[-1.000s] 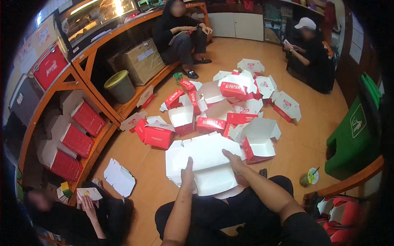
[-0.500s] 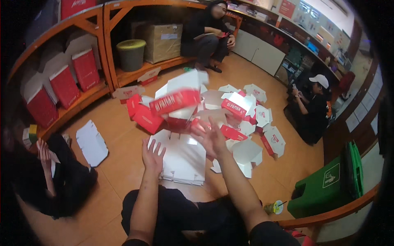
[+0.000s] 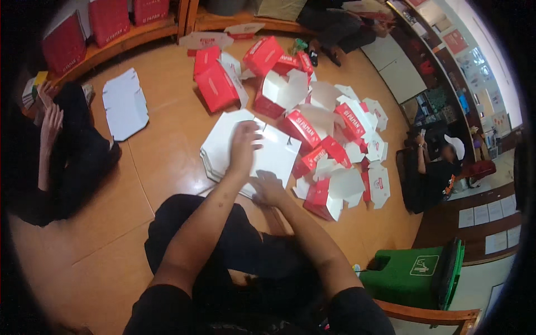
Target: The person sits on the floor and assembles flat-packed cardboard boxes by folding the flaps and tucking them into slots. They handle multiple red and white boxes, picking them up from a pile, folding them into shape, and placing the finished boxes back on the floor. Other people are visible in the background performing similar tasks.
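A stack of flat white box blanks [image 3: 220,142] with notched edges lies on the floor just beyond my knees. Over its middle is my left hand [image 3: 243,151], slightly blurred, its fingers partly spread and nothing visible in them. My right hand [image 3: 269,188] touches the near right edge of the stack; its fingers are blurred, and whether they grip the top blank does not show. Past the stack lies a loose heap of folded red and white boxes [image 3: 304,129], some open-topped and some tipped on their sides. One open box [image 3: 329,195] sits right of my right hand.
A single flat white blank [image 3: 125,106] lies on the floor at left, near a seated person [image 3: 72,156]. Another person [image 3: 435,167] in a white cap sits at right, and one more [image 3: 340,30] at the back. A green bin [image 3: 413,273] stands at lower right; red boxes [image 3: 109,22] line a shelf.
A red and white box in the air beyond my hands is no longer airborne; the heap holds it now. Both hands have come down onto the stack. The view has tilted downward and turned.
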A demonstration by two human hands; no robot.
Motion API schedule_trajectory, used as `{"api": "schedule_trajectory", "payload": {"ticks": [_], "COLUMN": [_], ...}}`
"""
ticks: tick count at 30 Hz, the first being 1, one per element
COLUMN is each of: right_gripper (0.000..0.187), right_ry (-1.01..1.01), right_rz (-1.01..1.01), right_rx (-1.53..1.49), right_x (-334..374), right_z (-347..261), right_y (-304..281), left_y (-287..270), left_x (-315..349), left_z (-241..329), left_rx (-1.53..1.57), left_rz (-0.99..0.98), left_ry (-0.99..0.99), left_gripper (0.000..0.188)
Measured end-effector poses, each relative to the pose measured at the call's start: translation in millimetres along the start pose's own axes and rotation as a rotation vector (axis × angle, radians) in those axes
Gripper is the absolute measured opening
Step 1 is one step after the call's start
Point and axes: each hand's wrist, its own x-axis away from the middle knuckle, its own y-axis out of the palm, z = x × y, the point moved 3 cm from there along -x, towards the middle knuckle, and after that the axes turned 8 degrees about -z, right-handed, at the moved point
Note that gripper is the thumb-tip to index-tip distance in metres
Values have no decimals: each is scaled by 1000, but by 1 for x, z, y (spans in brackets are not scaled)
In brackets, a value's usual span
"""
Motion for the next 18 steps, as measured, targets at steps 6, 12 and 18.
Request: {"api": "schedule_trajectory", "payload": {"ticks": [6,12,18], "right_gripper": [49,60,40], "right_ry": [-27,-131,-130], "right_rz": [-69,-81,23], "right_rx": [-74,95,-290], "right_x": [-39,-39,-37], "right_z": [3,3,31], "right_y": [17,27,24], "left_y": [181,293,334], "left_x": [139,244,303], "left_z": [-39,4,0], "left_rx": [-707,-303,109], "left_rz": [-1436,-2452,-2579], "left_ry": [259,-583,-811], "left_gripper": [38,60,66]}}
